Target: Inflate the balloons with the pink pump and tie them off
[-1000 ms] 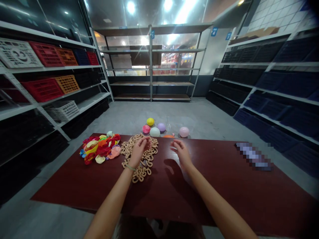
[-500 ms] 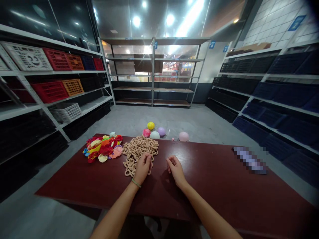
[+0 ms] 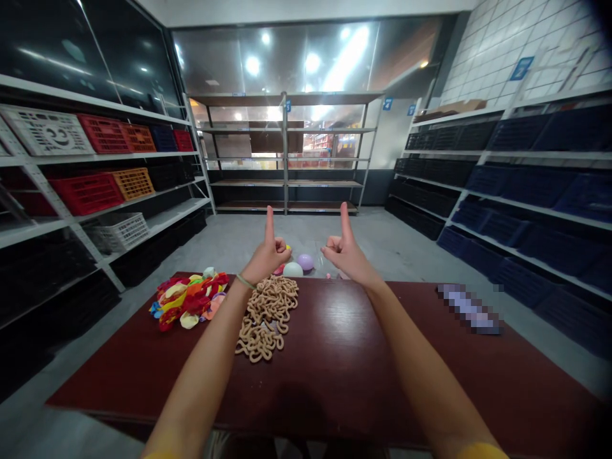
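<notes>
My left hand [image 3: 270, 255] is raised above the far side of the pile of beige, rope-like wavy loops [image 3: 270, 306]. One finger points up and the others are curled, with nothing held. A green band circles that wrist. My right hand [image 3: 345, 252] mirrors it over the table's far edge, a single finger upright, also holding nothing. A gap separates the two hands. Left of the loops lies a heap of colourful limp balloons [image 3: 189, 296], partly behind my left forearm.
The dark red table [image 3: 335, 370] carries a pixelated flat item [image 3: 471, 309] at right. Inflated balloons, among them a purple one [image 3: 305, 262], lie on the floor beyond. Shelves with crates [image 3: 86, 194] stand left, dark bins [image 3: 521, 191] right, and a metal rack [image 3: 285, 153] ahead.
Both hands have risen and moved forward, away from the tabletop. Each has gone from curled fingers to one finger raised. The view has tilted up slightly.
</notes>
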`<state>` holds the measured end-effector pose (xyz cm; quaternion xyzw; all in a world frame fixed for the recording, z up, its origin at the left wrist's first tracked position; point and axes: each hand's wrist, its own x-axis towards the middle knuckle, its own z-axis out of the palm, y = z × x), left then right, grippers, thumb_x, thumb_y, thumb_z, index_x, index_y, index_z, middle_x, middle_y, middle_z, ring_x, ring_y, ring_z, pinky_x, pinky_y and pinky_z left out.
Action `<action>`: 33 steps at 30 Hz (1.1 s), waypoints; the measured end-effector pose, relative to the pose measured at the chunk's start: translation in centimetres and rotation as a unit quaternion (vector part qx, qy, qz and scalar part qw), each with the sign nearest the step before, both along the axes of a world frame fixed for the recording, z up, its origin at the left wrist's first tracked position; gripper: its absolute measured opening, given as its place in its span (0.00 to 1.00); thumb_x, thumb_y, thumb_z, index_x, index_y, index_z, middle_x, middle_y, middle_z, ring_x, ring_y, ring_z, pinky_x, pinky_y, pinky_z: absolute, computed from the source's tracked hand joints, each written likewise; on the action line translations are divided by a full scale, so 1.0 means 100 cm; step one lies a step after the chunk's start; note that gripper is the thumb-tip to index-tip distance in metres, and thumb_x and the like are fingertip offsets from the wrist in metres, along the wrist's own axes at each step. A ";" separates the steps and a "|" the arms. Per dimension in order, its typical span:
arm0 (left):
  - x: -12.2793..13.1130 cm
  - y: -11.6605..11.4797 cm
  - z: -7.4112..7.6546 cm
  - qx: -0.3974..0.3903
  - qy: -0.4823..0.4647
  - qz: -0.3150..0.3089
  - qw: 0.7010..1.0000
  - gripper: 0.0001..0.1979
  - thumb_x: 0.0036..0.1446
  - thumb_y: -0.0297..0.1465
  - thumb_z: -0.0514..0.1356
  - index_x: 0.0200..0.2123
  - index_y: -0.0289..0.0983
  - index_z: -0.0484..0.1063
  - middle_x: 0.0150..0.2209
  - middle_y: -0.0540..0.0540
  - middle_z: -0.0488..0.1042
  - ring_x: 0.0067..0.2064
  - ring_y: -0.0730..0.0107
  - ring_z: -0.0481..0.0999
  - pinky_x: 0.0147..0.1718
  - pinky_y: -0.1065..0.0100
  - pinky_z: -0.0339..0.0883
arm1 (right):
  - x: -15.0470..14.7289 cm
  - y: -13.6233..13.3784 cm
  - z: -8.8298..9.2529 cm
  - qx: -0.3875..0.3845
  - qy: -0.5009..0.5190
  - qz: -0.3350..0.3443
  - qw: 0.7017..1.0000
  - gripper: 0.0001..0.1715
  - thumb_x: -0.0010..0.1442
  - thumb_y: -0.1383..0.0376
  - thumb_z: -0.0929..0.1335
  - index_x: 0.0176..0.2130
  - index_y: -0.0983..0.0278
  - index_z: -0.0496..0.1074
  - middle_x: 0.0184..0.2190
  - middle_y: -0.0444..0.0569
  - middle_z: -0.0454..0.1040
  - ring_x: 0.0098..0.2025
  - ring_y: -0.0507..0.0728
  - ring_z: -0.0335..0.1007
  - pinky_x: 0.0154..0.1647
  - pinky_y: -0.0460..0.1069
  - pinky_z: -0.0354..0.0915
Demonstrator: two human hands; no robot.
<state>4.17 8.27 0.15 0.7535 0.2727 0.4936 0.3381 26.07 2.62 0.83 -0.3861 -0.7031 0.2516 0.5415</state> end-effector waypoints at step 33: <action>0.005 -0.040 -0.243 0.067 0.166 0.271 0.946 0.16 0.68 0.29 0.48 0.42 0.42 0.76 0.34 0.46 0.83 0.34 0.67 0.83 0.36 0.71 0.75 | -0.035 -0.007 -0.259 -0.186 -0.050 -0.237 0.952 0.21 0.66 0.51 0.62 0.33 0.61 0.75 0.28 0.48 0.79 0.30 0.55 0.78 0.35 0.42 0.71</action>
